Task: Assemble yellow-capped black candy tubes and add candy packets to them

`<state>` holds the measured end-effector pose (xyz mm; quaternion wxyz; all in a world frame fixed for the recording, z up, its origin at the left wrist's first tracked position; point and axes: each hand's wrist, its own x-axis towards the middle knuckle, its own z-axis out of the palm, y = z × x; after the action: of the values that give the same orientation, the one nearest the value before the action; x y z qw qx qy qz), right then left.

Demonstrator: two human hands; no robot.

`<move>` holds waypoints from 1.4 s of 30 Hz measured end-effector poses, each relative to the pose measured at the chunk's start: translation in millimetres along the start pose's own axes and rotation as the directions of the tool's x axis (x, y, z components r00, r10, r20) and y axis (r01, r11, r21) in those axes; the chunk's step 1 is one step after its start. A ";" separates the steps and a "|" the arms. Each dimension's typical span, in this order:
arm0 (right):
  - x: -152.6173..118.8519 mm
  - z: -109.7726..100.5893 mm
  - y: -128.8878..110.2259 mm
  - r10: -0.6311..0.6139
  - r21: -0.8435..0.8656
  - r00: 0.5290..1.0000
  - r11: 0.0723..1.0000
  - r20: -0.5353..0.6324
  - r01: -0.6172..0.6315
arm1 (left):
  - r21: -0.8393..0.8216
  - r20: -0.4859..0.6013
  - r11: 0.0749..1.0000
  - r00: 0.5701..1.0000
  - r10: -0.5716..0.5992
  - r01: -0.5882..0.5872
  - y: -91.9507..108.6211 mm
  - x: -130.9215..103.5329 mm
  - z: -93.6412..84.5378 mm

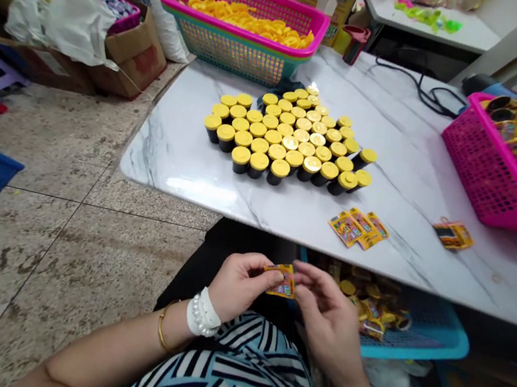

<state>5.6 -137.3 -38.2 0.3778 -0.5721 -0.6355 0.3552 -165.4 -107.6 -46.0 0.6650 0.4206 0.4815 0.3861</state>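
Note:
My left hand (242, 284) pinches a small orange and yellow printed packet (285, 282) between thumb and fingers, above my lap. At the packet's right edge is my right hand (323, 305), thumb and fingers bent around that edge; whether it grips the packet is too small to tell. Several similar packets (358, 228) lie overlapping near the front edge of the marble-patterned table (183, 167). Behind them stands a close group of black cups with yellow lids (276, 151). Another packet (453, 234) with a dark patch lies farther right on the table.
A pink basket over a green one (238, 50) holds yellow pieces at the back. Wrapped tubes fill a pink basket (496, 175) on the right. Below the table edge is a blue basket (442, 346) with yellow items. A black cable (426, 93) crosses the table's back.

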 end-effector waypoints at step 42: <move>121.8 55.2 -61.2 -0.440 -0.323 0.836 0.884 -0.327 0.339 | -0.505 -0.338 0.844 0.941 0.004 -0.184 60.5 3.2 -50.8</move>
<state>-78.7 -22.7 -0.7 0.4858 -0.5320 -0.6905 0.0651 -220.3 -74.1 0.1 0.6467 0.1754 0.4374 0.5997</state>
